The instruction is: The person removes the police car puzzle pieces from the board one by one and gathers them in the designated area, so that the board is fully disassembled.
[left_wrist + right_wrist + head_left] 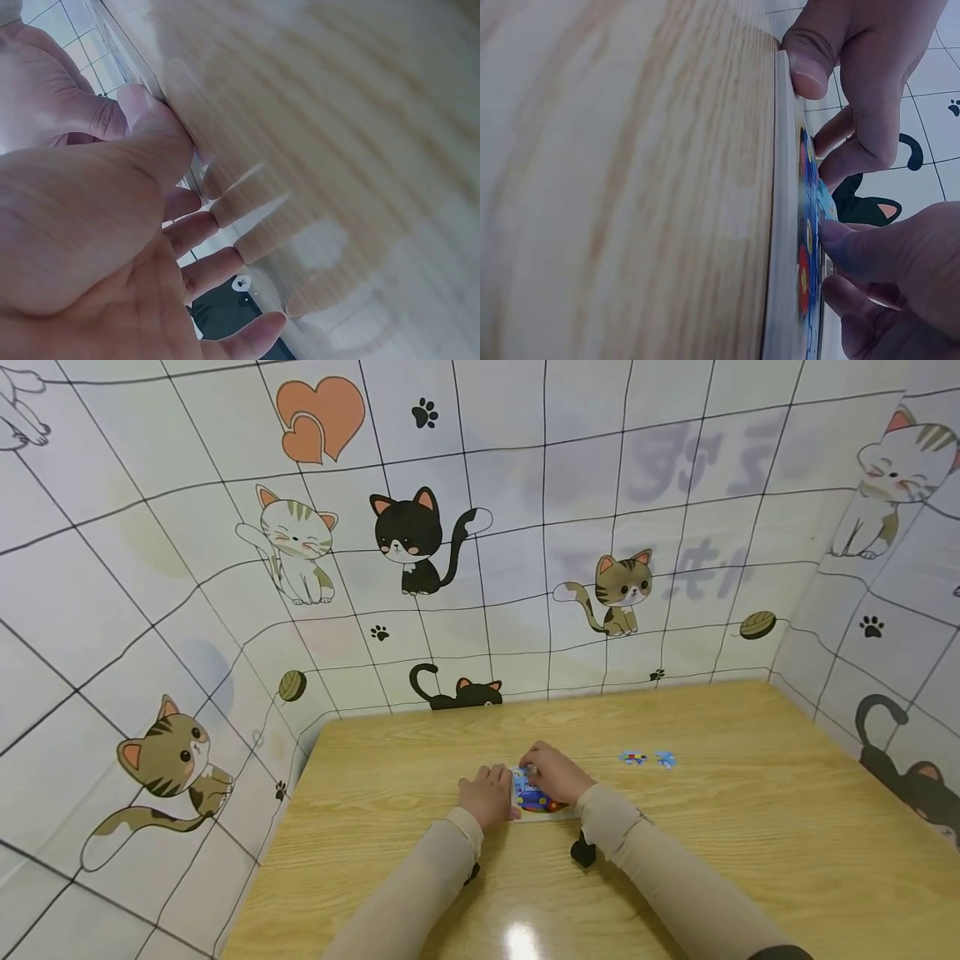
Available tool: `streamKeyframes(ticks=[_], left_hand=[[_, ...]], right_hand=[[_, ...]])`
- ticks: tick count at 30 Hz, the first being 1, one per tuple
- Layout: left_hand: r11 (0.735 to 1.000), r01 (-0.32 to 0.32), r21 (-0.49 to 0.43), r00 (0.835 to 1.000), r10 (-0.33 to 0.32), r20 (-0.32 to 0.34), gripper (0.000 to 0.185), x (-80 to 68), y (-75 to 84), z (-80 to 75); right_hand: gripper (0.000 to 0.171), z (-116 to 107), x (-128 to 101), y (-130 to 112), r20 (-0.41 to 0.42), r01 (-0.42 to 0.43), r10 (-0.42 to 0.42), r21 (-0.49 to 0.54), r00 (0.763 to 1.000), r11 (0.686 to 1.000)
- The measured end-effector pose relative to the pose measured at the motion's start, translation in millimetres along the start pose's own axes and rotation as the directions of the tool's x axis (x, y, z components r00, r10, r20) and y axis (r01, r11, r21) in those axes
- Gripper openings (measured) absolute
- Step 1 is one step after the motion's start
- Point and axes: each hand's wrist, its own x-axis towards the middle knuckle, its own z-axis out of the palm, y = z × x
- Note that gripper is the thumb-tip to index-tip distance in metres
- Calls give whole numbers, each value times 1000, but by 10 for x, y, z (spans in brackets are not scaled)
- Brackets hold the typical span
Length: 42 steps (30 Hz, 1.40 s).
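A jigsaw puzzle with a blue picture and red-and-yellow round shapes lies in a pale puzzle board on the table. My left hand rests at the board's left side. Its thumb presses the near corner in the right wrist view, while the left wrist view shows its fingers spread and fairly straight, tips down at the table surface. From the right, my right hand reaches over the puzzle. Its thumb and fingers pinch a light-blue puzzle piece close over the picture, partly hidden by the fingers.
Two loose bits of puzzle, a multicoloured one and a light-blue one, lie to the right on the wooden table. Walls with a cat-print covering stand behind the table and at both sides. Black wrist gear hangs under the right sleeve.
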Motion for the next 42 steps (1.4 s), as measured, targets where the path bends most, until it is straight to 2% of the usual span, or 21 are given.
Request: streamKeyframes(ticks=[7, 11, 17, 27, 31, 42], left_hand=[[1000, -13, 25, 1000, 13, -3, 73, -19, -8, -17], [999, -12, 36, 1000, 12, -1, 72, -19, -10, -12], [999, -12, 36, 1000, 12, 1, 74, 15, -17, 18], [1000, -10, 23, 1000, 9, 5, 73, 16, -23, 18], [1000, -9, 27, 1000, 9, 0, 73, 19, -18, 20], [1000, -13, 8, 1000, 13, 8, 72, 7, -23, 23]], right_hand=[[23, -19, 8, 7, 58, -11, 14, -53, 998, 999], [23, -32, 2, 16, 78, 20, -15, -68, 997, 997], [23, -27, -6, 49, 63, 66, -62, -62, 996, 996], [25, -69, -29, 106, 27, 73, -72, -16, 997, 997], [24, -102, -38, 139, 10, 79, -79, -44, 997, 996], [25, -148, -87, 230, 26, 0, 1, -45, 1000, 999]])
